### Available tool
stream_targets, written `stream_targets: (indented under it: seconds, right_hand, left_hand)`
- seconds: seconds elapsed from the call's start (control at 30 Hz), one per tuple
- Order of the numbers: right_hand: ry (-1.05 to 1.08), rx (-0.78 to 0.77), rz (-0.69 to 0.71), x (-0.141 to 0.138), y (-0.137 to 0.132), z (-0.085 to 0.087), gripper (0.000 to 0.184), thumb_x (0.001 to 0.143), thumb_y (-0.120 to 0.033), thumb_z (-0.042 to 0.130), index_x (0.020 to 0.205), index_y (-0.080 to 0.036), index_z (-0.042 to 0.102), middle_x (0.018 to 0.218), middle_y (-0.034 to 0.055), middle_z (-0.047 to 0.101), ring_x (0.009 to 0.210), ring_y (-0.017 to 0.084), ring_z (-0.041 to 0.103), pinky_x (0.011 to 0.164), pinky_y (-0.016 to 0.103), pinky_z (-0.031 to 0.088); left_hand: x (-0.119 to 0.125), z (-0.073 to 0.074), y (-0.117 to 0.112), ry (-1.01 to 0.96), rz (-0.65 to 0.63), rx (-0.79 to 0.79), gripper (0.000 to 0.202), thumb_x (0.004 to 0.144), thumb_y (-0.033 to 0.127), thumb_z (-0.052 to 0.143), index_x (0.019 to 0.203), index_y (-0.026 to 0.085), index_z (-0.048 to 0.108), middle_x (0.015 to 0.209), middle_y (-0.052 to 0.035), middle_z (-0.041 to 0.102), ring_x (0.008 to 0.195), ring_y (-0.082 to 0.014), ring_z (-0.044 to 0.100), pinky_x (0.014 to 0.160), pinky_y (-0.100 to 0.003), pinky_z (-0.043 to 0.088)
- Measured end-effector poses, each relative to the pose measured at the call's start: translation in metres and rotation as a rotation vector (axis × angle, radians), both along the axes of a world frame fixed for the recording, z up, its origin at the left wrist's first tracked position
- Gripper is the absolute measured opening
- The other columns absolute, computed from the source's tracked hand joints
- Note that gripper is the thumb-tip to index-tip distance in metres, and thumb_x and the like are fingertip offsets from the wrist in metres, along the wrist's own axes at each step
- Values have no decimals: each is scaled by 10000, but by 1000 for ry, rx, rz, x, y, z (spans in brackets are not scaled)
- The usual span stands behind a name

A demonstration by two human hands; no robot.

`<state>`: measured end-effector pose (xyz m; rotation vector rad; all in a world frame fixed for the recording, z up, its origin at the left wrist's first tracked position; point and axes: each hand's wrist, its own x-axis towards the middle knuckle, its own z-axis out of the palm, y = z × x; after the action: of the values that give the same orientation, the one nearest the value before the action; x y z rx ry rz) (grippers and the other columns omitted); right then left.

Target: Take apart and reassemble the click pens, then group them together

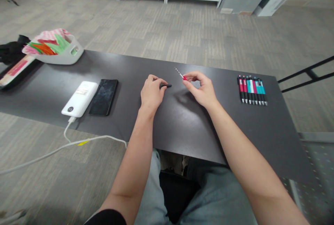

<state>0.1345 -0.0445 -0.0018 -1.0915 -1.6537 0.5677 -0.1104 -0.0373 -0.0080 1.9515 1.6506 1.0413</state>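
Over the middle of the dark table (pixel 182 127), my left hand (pixel 151 94) is closed, low at the tabletop. Its thumb and fingers grip a short black pen barrel (pixel 168 85) whose end points right; the rest is hidden by the fingers. To the right, my right hand (pixel 202 89) pinches a red pen part (pixel 184 78) between thumb and fingertips. From that part a thin pale refill (pixel 179 72) with dark marks sticks out up and to the left. The two pen pieces are apart.
Several red, teal and white click pens (pixel 252 91) lie in a row at the right. On the left are a black phone (pixel 104 97), a white power bank (pixel 80 98) with a cable (pixel 104 137), and a white basket (pixel 74 52) holding colourful packets.
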Motion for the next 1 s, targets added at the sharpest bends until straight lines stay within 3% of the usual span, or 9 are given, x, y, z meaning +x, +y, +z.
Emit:
stream_targets:
  seconds: [0.13,0.3,0.53,0.77,1.0]
  right_hand:
    - [2,4,-1,2,1,0,274,1065,-570,870,1187,-325,854,1109,53,864,999,290,801,1037,510,654]
    - [-37,-1,-13,8,4,-2,213,1056,-495,857,1178,-321,849,1117,57,868,1012,298,797,1064,522,661]
    - [-167,26,-40,17,5,-1,108,1017,-310,818,1117,-328,852,1097,61,868,1002,312,783,1062,547,651]
    - [-189,29,-40,18,3,3,109,1002,-306,808,1103,-318,848,1065,56,856,971,300,760,1028,515,647]
    - [-189,8,-29,17,3,5,108,971,-345,851,1078,-339,863,1046,56,857,972,323,747,1004,544,640]
  left_hand:
    - [-2,0,1,-104,-39,-13,212,956,88,888,991,297,908,1240,-74,710,908,-244,693,988,-480,652]
    - [-5,10,-1,-229,-87,-14,215,1007,85,837,1080,279,893,1258,-82,787,1067,-264,776,1039,-445,649]
    - [-2,27,-3,-478,-119,4,163,1064,139,792,1132,258,881,1134,-55,894,1020,-228,831,909,-346,650]
    - [-4,30,-4,-506,-79,19,155,1057,195,815,1175,258,892,1182,-66,902,1088,-234,834,944,-341,659]
    - [-2,31,-5,-528,-140,-10,142,1021,197,842,1118,268,917,1156,-69,899,1070,-250,829,946,-371,654]
